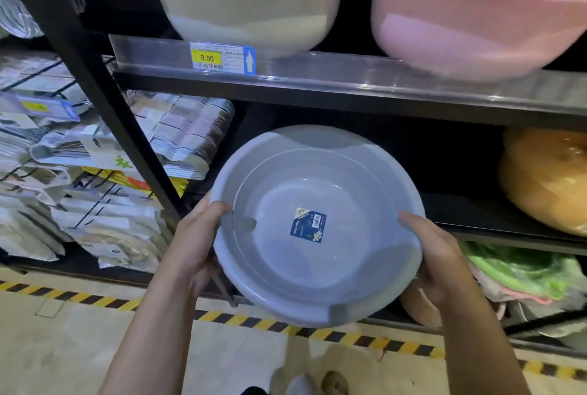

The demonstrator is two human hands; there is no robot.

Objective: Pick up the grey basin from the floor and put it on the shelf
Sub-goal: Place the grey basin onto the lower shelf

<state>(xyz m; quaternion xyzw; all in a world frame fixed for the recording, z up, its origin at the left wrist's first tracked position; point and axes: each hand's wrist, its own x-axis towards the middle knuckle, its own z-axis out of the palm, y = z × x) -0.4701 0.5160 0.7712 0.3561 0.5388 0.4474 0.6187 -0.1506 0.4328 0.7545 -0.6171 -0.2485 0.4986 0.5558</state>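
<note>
Between the two hands, clear of the floor (63, 347), the basin (317, 270) sits in front of the middle shelf (495, 226), mouth tilted toward the viewer. The left hand (193, 242) grips the left rim, thumb over the edge; the right hand (435, 264) grips the right rim likewise. Opposed grips keep the wide, light shell balanced. Its far rim overlaps the dark bay left of the orange basin (546, 178), judged the intended slot. Pick-up is complete; placement is not yet done.
</note>
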